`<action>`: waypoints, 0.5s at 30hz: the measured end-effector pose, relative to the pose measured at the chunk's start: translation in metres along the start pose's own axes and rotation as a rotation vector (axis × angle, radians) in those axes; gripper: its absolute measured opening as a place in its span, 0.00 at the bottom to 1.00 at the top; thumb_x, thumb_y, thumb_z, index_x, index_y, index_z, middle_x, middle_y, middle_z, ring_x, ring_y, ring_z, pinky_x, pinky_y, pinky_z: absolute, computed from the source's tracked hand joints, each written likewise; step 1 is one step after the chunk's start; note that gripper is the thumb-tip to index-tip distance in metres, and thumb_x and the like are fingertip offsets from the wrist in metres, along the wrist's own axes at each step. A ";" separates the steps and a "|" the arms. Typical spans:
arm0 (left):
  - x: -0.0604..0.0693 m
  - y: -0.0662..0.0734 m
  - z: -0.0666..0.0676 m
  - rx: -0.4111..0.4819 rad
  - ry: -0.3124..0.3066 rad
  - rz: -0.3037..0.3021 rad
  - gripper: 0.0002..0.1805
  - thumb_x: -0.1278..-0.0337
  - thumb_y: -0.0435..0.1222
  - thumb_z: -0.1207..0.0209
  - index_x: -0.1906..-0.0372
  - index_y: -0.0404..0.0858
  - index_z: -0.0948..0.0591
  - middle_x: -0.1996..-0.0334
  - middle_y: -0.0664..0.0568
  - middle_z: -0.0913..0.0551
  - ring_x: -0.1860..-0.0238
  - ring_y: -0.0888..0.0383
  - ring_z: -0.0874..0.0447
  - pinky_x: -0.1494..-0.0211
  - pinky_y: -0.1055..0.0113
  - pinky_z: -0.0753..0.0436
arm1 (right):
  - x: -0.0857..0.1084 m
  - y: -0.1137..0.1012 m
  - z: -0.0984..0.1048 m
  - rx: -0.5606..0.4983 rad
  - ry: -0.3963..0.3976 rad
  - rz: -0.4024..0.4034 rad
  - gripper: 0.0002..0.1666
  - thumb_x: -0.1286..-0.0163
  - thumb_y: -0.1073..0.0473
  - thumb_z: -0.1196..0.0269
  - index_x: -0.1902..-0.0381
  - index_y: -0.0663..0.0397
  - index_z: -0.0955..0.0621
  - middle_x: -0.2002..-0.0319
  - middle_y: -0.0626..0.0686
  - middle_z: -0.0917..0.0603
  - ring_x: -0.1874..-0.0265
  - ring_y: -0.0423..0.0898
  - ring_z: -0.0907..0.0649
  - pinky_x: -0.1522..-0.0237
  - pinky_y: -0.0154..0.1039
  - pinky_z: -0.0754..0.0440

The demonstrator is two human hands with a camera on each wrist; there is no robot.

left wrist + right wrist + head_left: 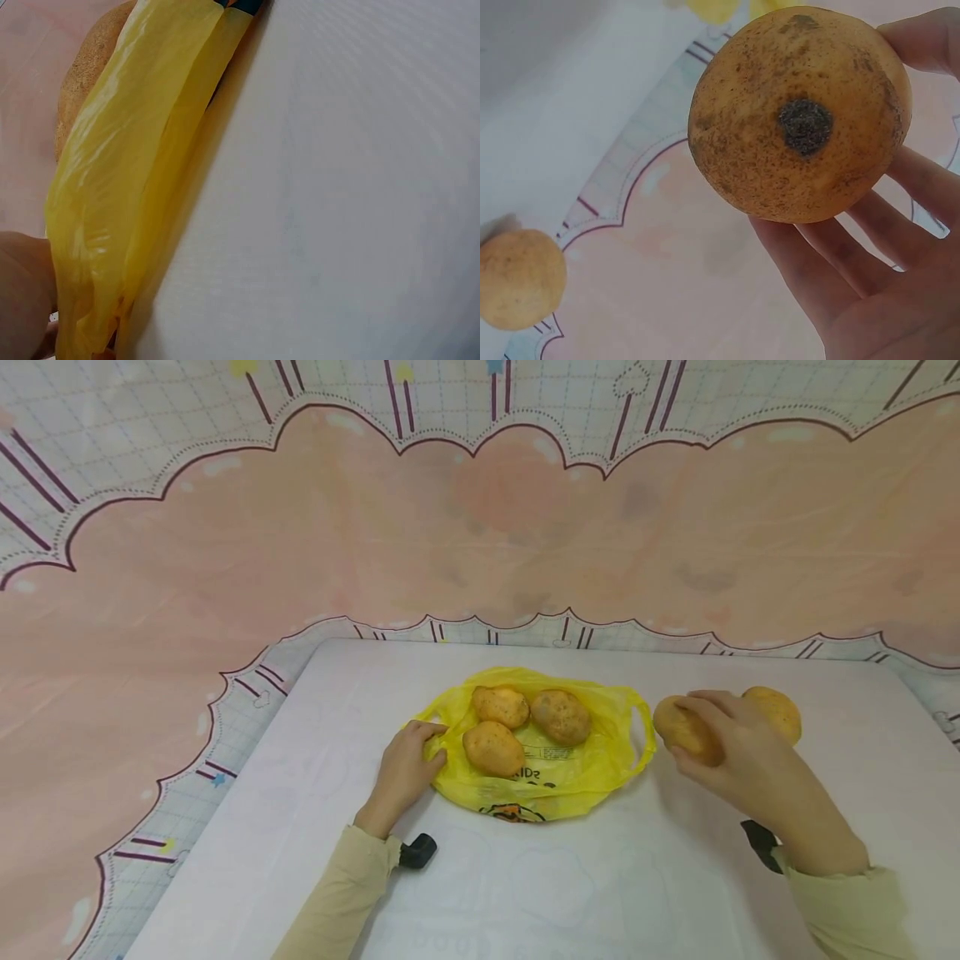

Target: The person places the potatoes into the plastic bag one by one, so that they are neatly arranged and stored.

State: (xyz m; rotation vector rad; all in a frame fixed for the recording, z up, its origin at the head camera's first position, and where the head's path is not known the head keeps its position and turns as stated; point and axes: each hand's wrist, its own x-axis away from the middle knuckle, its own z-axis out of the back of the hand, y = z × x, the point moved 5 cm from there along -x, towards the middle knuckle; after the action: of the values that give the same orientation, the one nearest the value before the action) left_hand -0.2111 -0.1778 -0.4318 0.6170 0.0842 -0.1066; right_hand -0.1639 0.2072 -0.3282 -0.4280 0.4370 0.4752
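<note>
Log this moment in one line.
left hand: holds yellow plastic bag at rim | right hand: grips potato above white table | in bag: three potatoes | on table: another potato

right hand (742,747): grips potato (681,727) | left hand (405,768): holds yellow bag (592,781)

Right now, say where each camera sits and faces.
Head: head-worn, facing forward and down at the yellow bag; left hand, right hand and sleeves show.
Left wrist: on that wrist, facing the bag; part of left hand shows.
Right wrist: on that wrist, facing the held potato; right hand shows.
Head and right wrist share that potato.
</note>
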 end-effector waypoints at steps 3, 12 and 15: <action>0.000 0.000 0.000 0.004 0.000 0.003 0.20 0.40 0.33 0.36 0.42 0.34 0.19 0.45 0.41 0.21 0.42 0.41 0.24 0.35 0.46 0.26 | -0.002 -0.004 -0.002 0.003 0.000 0.013 0.33 0.51 0.60 0.26 0.44 0.57 0.20 0.48 0.59 0.20 0.51 0.60 0.21 0.51 0.60 0.21; 0.000 0.000 -0.001 0.014 -0.012 0.002 0.21 0.39 0.33 0.36 0.41 0.34 0.20 0.44 0.41 0.21 0.41 0.42 0.24 0.35 0.46 0.26 | -0.008 -0.019 -0.001 0.019 -0.008 0.042 0.34 0.50 0.59 0.27 0.43 0.57 0.21 0.46 0.60 0.20 0.48 0.63 0.21 0.49 0.63 0.21; 0.000 0.000 0.000 0.013 -0.018 0.003 0.21 0.39 0.32 0.36 0.41 0.34 0.20 0.44 0.40 0.21 0.40 0.42 0.24 0.34 0.46 0.26 | -0.010 -0.025 -0.002 0.021 -0.018 0.039 0.34 0.49 0.58 0.27 0.42 0.56 0.21 0.45 0.59 0.20 0.47 0.62 0.22 0.49 0.63 0.21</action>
State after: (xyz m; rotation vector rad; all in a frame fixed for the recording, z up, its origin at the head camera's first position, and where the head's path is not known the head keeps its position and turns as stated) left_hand -0.2112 -0.1780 -0.4315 0.6287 0.0654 -0.1098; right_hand -0.1598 0.1823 -0.3177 -0.3952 0.4334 0.5118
